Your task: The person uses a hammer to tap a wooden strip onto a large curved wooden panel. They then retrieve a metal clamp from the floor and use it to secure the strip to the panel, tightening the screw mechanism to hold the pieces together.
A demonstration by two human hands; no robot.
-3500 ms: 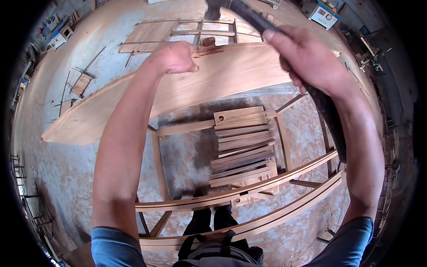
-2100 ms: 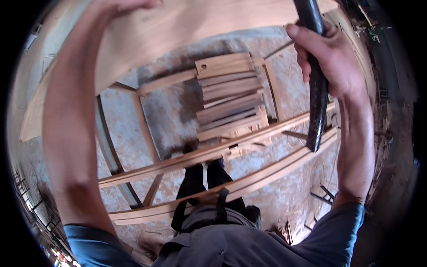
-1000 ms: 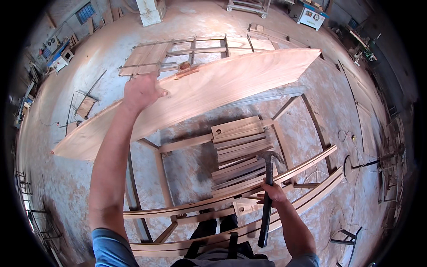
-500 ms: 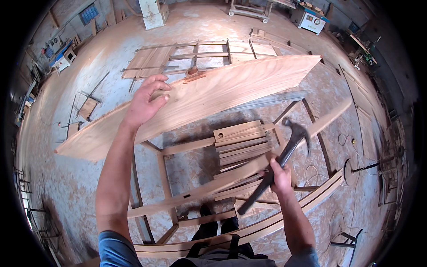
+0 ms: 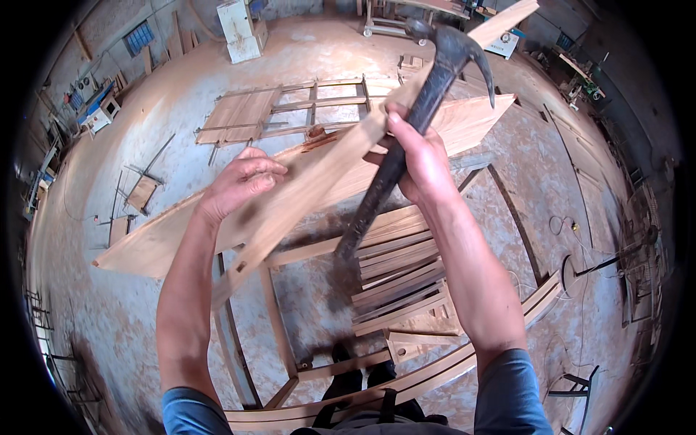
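Note:
My right hand (image 5: 424, 159) is wrapped round the dark handle of a claw hammer (image 5: 451, 52), its head up, and also grips a long narrow wooden rail (image 5: 308, 188). The rail slants from lower left to upper right, with a small slot (image 5: 241, 266) near its low end. My left hand (image 5: 245, 183) is left of the rail, over the wide wooden panel (image 5: 167, 225), fingers loosely bent and nothing visible in them. The panel's far edge has a reddish-brown patch (image 5: 322, 139). The rail hides part of the panel.
Beneath the panel stands a wooden frame (image 5: 279, 319). Stacked slats (image 5: 399, 268) lie inside it, and curved rails (image 5: 435, 370) run close to my body. Farther off, a panelled frame (image 5: 239, 116) lies on the floor. A cord (image 5: 562, 226) trails at the right.
My right hand has raised the hammer and rail up and away from me, swinging the rail steeper across the panel. My left hand has dropped slightly, its fingers drawn closer together.

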